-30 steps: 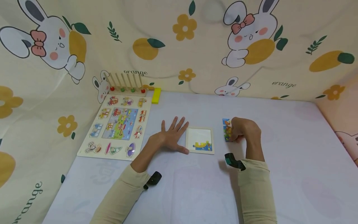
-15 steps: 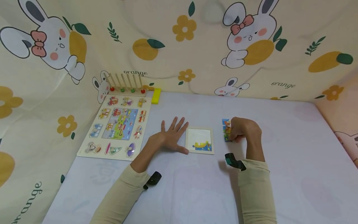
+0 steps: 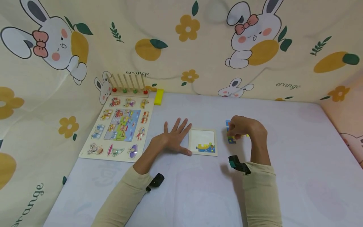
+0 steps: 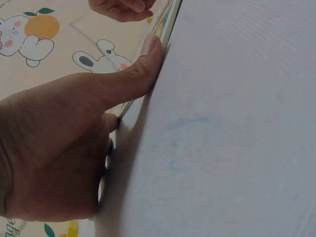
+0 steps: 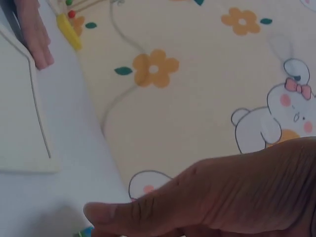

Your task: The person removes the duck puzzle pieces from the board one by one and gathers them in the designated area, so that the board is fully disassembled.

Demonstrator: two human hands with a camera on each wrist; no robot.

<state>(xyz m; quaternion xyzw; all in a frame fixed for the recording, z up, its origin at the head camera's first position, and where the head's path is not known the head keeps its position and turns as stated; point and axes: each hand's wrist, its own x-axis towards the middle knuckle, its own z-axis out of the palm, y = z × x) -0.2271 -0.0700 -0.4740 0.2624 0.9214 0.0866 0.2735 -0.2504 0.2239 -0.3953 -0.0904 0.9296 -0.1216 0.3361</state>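
Observation:
My left hand lies spread on the table, its thumb resting against the left edge of a small, square puzzle frame. In the left wrist view the thumb touches that frame's side. A joined strip of yellow and blue puzzle pieces fills the bottom of the frame; the rest shows its pale base. To the right, my right hand is bent over loose picture pieces and partly covers them. At its fingertips a blue-green puzzle piece shows, pinched and mostly hidden by the thumb.
A large picture board with vehicle shapes lies on the left. Behind it stands a peg rack with red and green beads, beside a yellow block. Printed cloth hangs along the table's back.
My right hand has shifted slightly left over the loose pieces and its fingers have changed position, uncovering a bit of yellow on their right. The left hand and the frame stay put.

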